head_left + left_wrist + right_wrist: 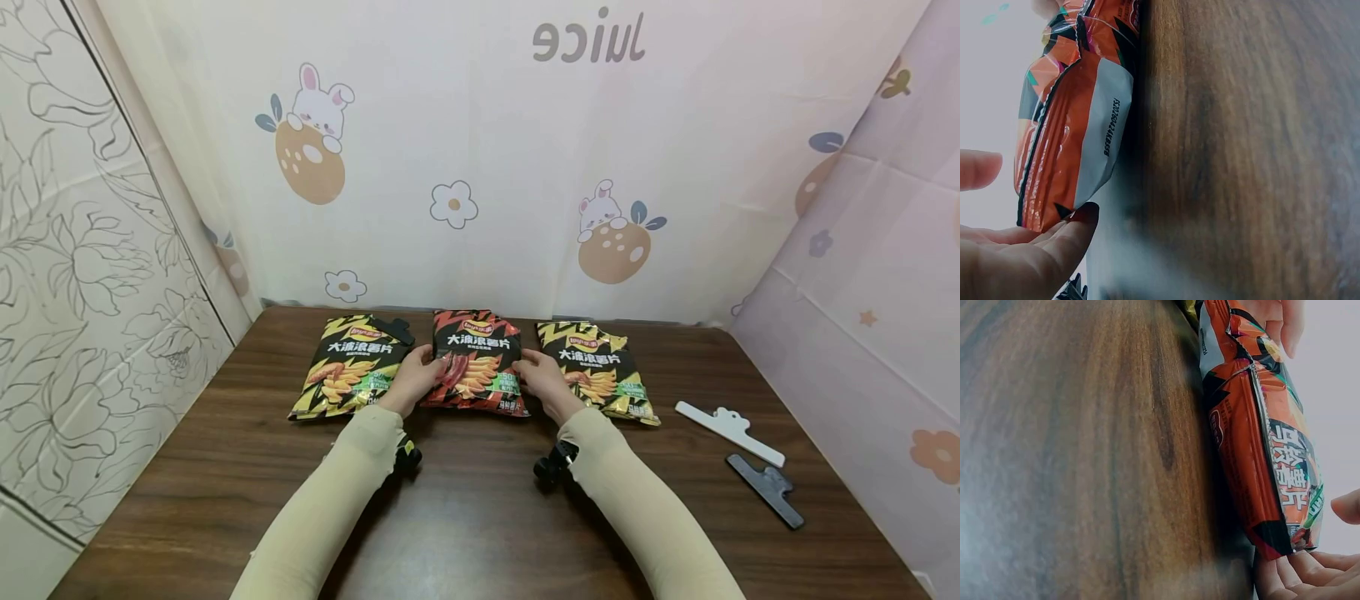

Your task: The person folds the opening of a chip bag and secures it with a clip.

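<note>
As the red-and-black potato chip bag [477, 375] lay face up on the table [472, 508], the left grip [411, 382] and right grip [547, 385] met it from both sides!
Both were unclenched: on the left, fingers touched the bag's edge, thumb standing off; on the right, fingers in contact too, thumb apart. Flanking it lay the left yellow-and-black bag [341, 371], a black clip [395, 331] at its top corner, and the right yellow-and-black bag [600, 367], with a white clip [727, 429] and dark grey clip [765, 492] farther right.
</note>
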Demonstrator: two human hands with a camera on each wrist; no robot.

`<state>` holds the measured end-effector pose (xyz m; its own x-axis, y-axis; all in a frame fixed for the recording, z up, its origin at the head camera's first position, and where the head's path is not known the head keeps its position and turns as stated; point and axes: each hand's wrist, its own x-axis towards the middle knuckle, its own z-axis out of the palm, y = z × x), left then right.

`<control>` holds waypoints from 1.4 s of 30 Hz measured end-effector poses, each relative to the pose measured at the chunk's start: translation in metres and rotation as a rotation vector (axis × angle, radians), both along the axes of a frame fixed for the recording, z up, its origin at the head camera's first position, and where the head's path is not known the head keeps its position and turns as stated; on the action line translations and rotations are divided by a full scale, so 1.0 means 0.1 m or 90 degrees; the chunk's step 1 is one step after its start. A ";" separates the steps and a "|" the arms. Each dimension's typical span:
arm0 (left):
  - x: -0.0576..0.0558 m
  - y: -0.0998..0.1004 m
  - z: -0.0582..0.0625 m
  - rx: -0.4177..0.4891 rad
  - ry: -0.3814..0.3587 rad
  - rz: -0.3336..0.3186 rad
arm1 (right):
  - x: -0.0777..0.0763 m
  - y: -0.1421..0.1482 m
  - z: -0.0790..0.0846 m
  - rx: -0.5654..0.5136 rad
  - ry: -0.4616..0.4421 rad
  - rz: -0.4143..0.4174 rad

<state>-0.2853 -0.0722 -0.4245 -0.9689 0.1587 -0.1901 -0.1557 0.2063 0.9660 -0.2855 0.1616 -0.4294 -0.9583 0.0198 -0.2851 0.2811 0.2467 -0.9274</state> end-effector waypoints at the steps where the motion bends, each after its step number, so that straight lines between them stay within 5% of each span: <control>1: 0.01 0.00 0.00 -0.002 0.002 0.002 | 0.00 0.00 0.00 0.001 -0.001 -0.002; 25: 0.07 -0.04 0.04 -0.050 0.033 0.037 | 0.18 -0.05 0.09 0.029 0.048 0.001; 42: 0.16 -0.11 0.04 -0.048 0.046 0.001 | 0.34 0.00 0.15 0.032 0.086 0.009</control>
<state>-0.2692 -0.0833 -0.4204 -0.9808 0.1447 -0.1305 -0.0862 0.2786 0.9565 -0.2519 0.1612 -0.4141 -0.9882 0.0164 -0.1521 0.1500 0.2971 -0.9430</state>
